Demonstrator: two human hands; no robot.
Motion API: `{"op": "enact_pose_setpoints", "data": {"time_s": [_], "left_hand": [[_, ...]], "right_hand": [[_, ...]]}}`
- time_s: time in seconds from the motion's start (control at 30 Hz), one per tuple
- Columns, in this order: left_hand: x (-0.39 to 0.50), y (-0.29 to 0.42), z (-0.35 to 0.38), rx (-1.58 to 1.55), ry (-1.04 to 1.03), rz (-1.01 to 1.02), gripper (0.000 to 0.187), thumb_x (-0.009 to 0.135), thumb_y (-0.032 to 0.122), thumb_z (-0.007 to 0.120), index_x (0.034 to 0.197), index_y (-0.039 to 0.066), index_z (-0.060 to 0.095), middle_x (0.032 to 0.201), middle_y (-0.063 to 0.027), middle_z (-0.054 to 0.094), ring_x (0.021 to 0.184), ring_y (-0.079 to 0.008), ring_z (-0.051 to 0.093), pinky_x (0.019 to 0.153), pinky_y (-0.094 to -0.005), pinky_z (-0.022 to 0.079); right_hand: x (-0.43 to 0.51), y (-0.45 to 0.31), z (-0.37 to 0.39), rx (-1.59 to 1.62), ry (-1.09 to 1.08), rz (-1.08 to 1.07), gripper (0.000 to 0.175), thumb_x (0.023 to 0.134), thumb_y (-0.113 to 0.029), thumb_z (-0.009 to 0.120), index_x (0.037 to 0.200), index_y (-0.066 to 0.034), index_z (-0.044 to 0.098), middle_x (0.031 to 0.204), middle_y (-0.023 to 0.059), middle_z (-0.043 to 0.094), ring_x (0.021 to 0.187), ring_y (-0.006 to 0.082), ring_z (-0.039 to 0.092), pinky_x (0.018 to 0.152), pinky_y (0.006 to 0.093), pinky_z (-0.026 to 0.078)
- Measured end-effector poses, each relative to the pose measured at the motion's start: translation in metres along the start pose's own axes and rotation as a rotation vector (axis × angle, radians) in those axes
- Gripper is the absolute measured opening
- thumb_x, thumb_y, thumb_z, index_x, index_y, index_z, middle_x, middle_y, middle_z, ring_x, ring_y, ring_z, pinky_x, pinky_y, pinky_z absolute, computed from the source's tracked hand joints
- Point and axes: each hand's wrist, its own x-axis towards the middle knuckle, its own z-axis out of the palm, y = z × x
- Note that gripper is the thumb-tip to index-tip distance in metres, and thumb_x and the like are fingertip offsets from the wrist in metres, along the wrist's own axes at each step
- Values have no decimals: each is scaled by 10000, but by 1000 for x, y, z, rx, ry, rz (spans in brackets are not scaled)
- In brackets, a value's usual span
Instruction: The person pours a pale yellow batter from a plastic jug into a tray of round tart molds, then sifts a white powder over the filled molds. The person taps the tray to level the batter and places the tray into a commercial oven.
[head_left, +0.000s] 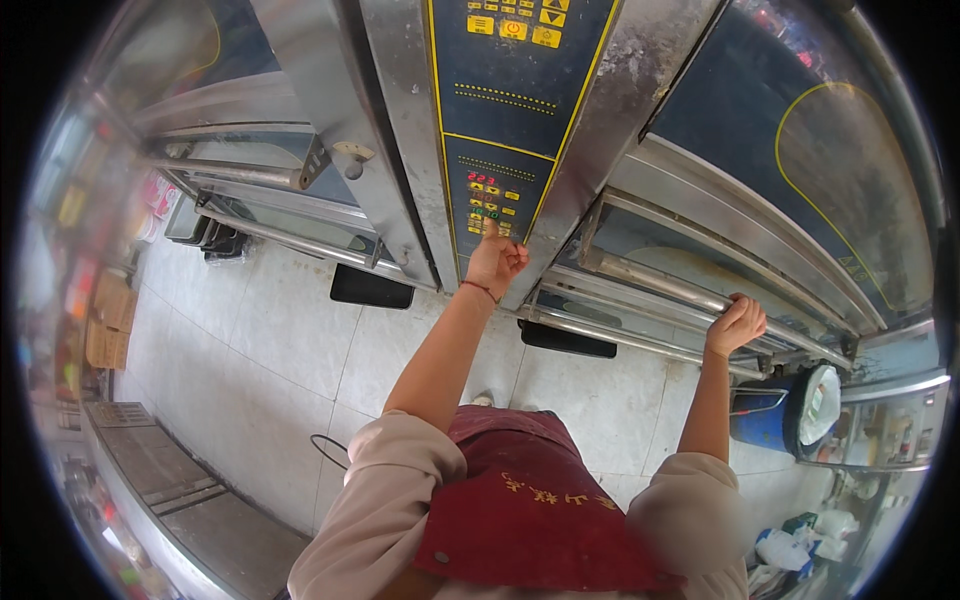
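My left hand (497, 262) reaches up to the lower part of a dark control panel (491, 161) with yellow edging, one finger extended onto its buttons just below a green digital display. The other fingers are curled with nothing seen in them. Red digits glow above the green ones. Over at the right, my right hand (737, 324) is closed around the metal bar handle (660, 283) of an oven door (795, 187). Both hands belong to arms with rolled beige sleeves, and a dark red apron (532, 510) covers my front.
More steel doors with bar handles (225, 171) stand left of the panel. Black trays (371, 286) lie low by the oven's base. A blue bin (772, 416) with a white liner stands at right. Cardboard boxes (111, 322) and a low metal-topped unit (180, 472) are at left.
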Motion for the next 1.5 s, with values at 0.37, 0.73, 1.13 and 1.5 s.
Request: {"op": "enact_pose_setpoints", "data": {"time_s": [0.37, 0.73, 1.13, 1.5], "left_hand": [[4, 1, -8, -60, -71, -71, 305, 884, 127, 413, 1174, 219, 421, 675, -22, 523, 690, -163, 510, 789, -366, 400], [-3, -3, 5, -23, -38, 20, 349, 968, 392, 362, 1047, 70, 470, 704, -69, 544, 710, -182, 536, 727, -337, 446], [-2, -11, 3, -74, -76, 25, 641, 877, 79, 384, 1426, 280, 121, 745, -39, 565, 743, -158, 550, 767, -336, 442], [-8, -12, 10, -50, -87, 67, 726, 865, 57, 367, 1443, 312, 8, 774, -45, 575, 771, -151, 569, 759, -321, 450]], "right_hand": [[3, -2, -1, 24, 48, -14, 352, 911, -209, 341, 680, -112, 588, 663, 2, 541, 741, 229, 480, 796, 358, 307], [-1, 9, 2, 13, 20, 2, 357, 912, -219, 336, 688, -111, 591, 682, 6, 542, 746, 230, 481, 802, 367, 304], [-2, 14, 4, 2, 12, 5, 351, 904, -230, 335, 699, -115, 596, 700, 8, 552, 762, 231, 487, 805, 364, 300], [-3, 16, 4, 12, 11, 15, 335, 899, -219, 345, 704, -114, 597, 719, 10, 554, 798, 233, 487, 824, 369, 291]]}}
